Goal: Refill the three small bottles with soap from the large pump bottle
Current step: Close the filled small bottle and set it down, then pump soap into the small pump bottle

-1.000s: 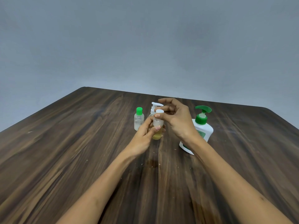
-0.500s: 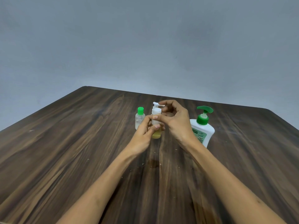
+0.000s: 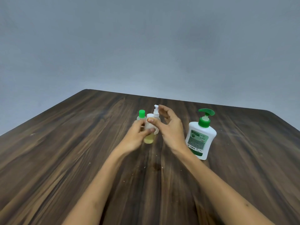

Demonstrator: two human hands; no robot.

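Observation:
A small clear bottle [image 3: 149,137] with a white cap and yellowish soap in its lower half is held upright over the table by my left hand [image 3: 135,138]. My right hand [image 3: 170,127] is just to its right with fingers spread; its thumb tip touches the bottle's neck below the cap. Behind stand a small bottle with a green cap [image 3: 141,116] and a small bottle with a white pump top [image 3: 156,113]. The large white pump bottle [image 3: 200,135] with a green pump stands to the right.
Everything rests on a dark wooden table [image 3: 65,151] with a rounded far edge. A grey wall rises behind it. Small crumbs and a dark stain [image 3: 156,166] lie on the wood near my forearms.
My right hand has let go of the white cap and opened, drifting slightly right. The left hand has shifted the bottle a little left.

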